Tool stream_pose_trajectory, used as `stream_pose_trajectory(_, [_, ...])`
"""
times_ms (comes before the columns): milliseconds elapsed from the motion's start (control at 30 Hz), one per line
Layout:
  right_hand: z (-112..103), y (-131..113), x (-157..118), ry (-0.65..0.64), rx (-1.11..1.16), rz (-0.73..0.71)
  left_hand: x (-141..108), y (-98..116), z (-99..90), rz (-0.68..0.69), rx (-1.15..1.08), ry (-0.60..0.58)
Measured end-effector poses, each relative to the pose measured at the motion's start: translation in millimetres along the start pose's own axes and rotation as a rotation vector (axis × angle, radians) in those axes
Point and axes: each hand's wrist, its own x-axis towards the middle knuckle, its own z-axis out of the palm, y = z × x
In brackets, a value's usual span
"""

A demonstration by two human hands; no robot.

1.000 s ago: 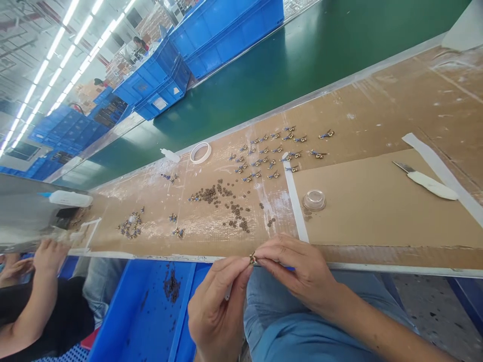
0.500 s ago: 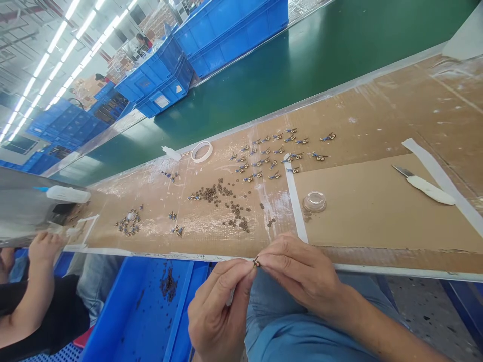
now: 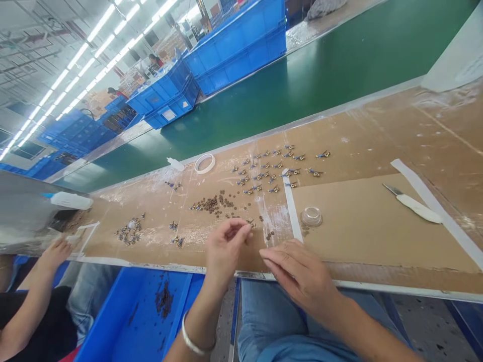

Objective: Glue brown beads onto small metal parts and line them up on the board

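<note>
My left hand (image 3: 226, 249) is over the worktable's front part, thumb and fingers pinched on a small figurine (image 3: 250, 222) that shows just past the fingertips. To its right, my right hand (image 3: 300, 269) hovers at the table's front edge with its fingers pressed together; whether anything is between them is hidden. Beyond my left hand lies a loose pile of small brown discs (image 3: 210, 203). A few more discs (image 3: 270, 235) are scattered between the hands. Farther back, several small blue and tan figurines (image 3: 260, 176) lie in loose rows.
A roll of tape (image 3: 205, 164), a clear round dish (image 3: 311, 216) and a white-handled knife (image 3: 418, 207) are on the table. Behind it runs a green conveyor belt (image 3: 339, 70) with blue crates (image 3: 241, 50). At left, a co-worker's hand (image 3: 56, 251) is near a white bottle (image 3: 71, 200).
My hands have moved apart. The left has gone forward over the table with the figurine, while the right stays near the edge. The camera view has shifted slightly.
</note>
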Motion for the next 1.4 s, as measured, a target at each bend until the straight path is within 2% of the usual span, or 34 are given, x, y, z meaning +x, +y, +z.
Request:
stream_pose_trajectory(167, [6,1,1,-0.015,-0.016,-0.014,64,0,38.4,0.102,0.182,-0.104])
stream_pose_trajectory(233, [5,1,1,-0.018,-0.019,-0.024,75,-1,47.7,0.155,0.237,-0.085])
stream_pose_trajectory(300, [3,1,0,-0.026,-0.019,-0.039,76,-5,43.8,0.174,0.278,-0.020])
stream_pose_trajectory(333, [2,1,-1,-0.028,-0.018,-0.045,73,-8,35.7,0.175,0.307,0.018])
stream_pose_trajectory(400, [1,1,-3,-0.022,-0.019,-0.054,63,-18,7.4,0.157,0.378,0.103])
stream_pose_trajectory(567, [3,3,-2,-0.019,-0.013,-0.110,26,-53,-102.2,0.016,0.588,0.376])
stream_pose_trajectory(667, [4,4,0,-0.033,-0.020,-0.144,13,-71,-155.7,-0.053,0.662,0.421])
stream_pose_trajectory(733, [4,4,0,-0.035,-0.045,-0.150,11,-81,-175.6,-0.069,0.673,0.388])
stream_pose_trajectory(833, [3,3,-3,-0.028,-0.094,-0.158,14,-93,-186.2,-0.064,0.658,0.345])
stream_pose_trajectory(1000, [3,1,-5,-0.051,-0.109,-0.136,18,-99,-183.0,-0.036,0.582,0.401])
stream_pose_trajectory(1100, [3,2,-4,-0.040,-0.097,-0.138,15,-93,-170.2,-0.043,0.483,0.454])
stream_pose_trajectory(1167, [4,3,-4,-0.020,-0.083,-0.129,12,-82,-152.3,-0.036,0.397,0.443])
stream_pose_trajectory(1267, [6,3,-4,0.012,-0.037,-0.109,6,-57,-111.7,-0.010,0.188,0.349])
stream_pose_trajectory(1400, [9,3,-4,-0.006,-0.015,-0.053,-3,-18,-52.3,-0.137,-0.192,0.145])
